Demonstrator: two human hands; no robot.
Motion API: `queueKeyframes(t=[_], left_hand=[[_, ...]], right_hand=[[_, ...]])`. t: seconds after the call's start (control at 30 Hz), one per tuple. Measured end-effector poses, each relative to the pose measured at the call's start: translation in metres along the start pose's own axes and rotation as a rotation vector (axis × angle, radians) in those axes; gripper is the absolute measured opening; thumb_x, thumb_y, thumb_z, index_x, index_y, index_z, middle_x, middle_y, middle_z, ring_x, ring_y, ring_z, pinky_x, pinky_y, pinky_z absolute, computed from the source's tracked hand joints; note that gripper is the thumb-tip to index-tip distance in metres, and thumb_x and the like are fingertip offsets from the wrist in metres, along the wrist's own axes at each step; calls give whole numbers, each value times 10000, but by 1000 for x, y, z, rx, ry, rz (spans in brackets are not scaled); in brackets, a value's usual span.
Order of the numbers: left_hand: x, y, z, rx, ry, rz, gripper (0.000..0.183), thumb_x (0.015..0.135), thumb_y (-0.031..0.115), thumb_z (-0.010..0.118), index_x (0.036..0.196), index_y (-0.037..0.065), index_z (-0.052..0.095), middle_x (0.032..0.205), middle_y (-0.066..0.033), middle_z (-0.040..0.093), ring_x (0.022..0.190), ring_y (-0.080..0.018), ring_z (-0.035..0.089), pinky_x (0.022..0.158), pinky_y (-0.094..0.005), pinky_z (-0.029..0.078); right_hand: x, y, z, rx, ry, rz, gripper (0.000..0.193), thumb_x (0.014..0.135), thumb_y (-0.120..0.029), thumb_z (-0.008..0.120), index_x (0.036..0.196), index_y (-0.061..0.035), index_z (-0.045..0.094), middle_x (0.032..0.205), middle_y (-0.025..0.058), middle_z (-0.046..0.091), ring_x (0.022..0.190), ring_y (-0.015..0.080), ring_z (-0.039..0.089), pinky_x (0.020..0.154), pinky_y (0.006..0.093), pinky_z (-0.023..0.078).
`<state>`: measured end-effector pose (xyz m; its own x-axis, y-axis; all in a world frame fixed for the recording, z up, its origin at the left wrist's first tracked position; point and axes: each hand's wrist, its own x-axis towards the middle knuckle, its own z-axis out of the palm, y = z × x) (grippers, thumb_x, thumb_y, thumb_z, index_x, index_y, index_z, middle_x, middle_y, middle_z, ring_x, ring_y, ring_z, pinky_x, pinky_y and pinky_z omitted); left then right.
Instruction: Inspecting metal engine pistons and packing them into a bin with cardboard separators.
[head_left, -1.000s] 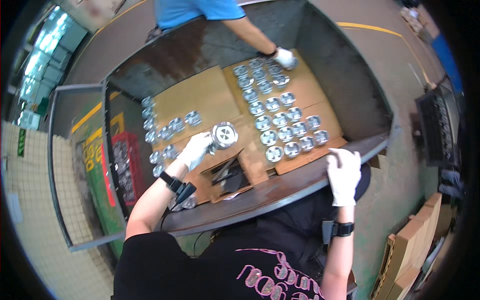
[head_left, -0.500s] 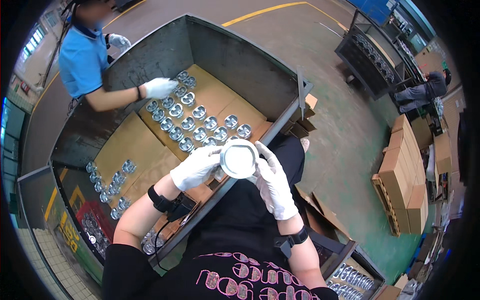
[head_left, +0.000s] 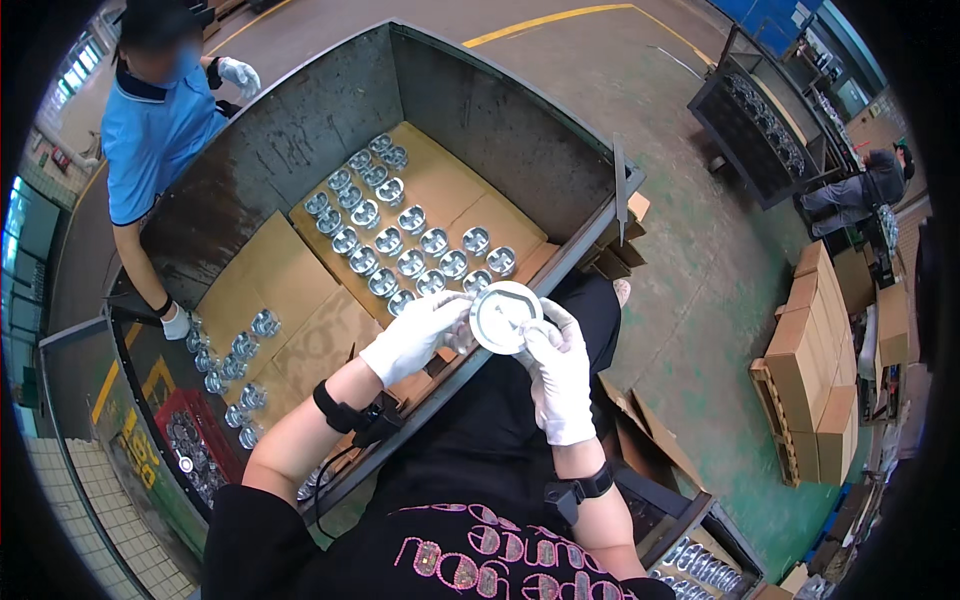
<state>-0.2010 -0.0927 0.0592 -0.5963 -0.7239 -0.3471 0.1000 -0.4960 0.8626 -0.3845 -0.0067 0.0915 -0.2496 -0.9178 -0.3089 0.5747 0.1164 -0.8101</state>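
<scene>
A shiny round metal piston [head_left: 503, 312] is held up between my two white-gloved hands, its flat crown facing me. My left hand [head_left: 418, 338] grips its left edge. My right hand [head_left: 560, 365] holds its right side, with the thumb lying over the crown. Just beyond my hands, rows of similar pistons [head_left: 411, 262] stand on brown cardboard [head_left: 490, 190] inside a large dark metal bin [head_left: 480, 85]. A smaller group of pistons [head_left: 243, 345] stands on the bin's left part.
A co-worker in a blue shirt [head_left: 150, 150] reaches a gloved hand [head_left: 177, 323] to the left pistons. A red crate [head_left: 190, 440] of metal parts sits at lower left. Stacked cartons [head_left: 810, 350] on a pallet stand right; another person [head_left: 870, 185] is at far right.
The co-worker's hand has moved from the far piston rows to the left group. The piston in my hands has shifted slightly right and tilted, and my right thumb now lies over its crown.
</scene>
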Motion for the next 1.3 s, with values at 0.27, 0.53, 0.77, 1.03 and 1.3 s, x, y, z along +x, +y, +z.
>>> queueKeyframes(t=[0.27,0.53,0.77,1.03,1.3], left_hand=[[8,-30,-1,101,237,-141,613,966,575,383,1176,57,634,1022,-54,664,915,-167,583,772,-324,476],[11,-15,-10,24,303,-185,752,949,669,292,1120,30,651,1057,-96,673,901,-201,577,773,-337,463],[-11,8,14,494,149,63,556,960,504,489,1177,11,622,1162,-124,640,1055,-233,593,933,-360,467],[-4,-2,19,509,45,22,453,906,288,681,1243,3,579,1161,-50,625,1040,-100,550,919,-269,453],[-5,-1,23,511,73,35,422,928,263,652,1253,4,579,1163,-54,624,1055,-103,546,937,-268,444]], right_hand=[[-2,1,6,15,43,-34,437,866,-77,684,1221,14,446,1097,106,594,964,155,625,843,263,538],[-1,4,-1,83,5,-104,454,813,32,703,1200,-27,472,1079,52,556,963,114,587,873,240,481],[3,5,-7,39,41,-150,388,830,12,695,1156,-12,486,1039,59,577,951,114,592,858,242,495],[2,12,-7,21,47,-140,341,853,-54,702,1113,0,488,1024,81,591,907,131,614,814,271,549],[0,8,-3,15,55,-131,330,856,-44,693,1109,1,486,1019,82,588,911,135,616,823,288,559]])
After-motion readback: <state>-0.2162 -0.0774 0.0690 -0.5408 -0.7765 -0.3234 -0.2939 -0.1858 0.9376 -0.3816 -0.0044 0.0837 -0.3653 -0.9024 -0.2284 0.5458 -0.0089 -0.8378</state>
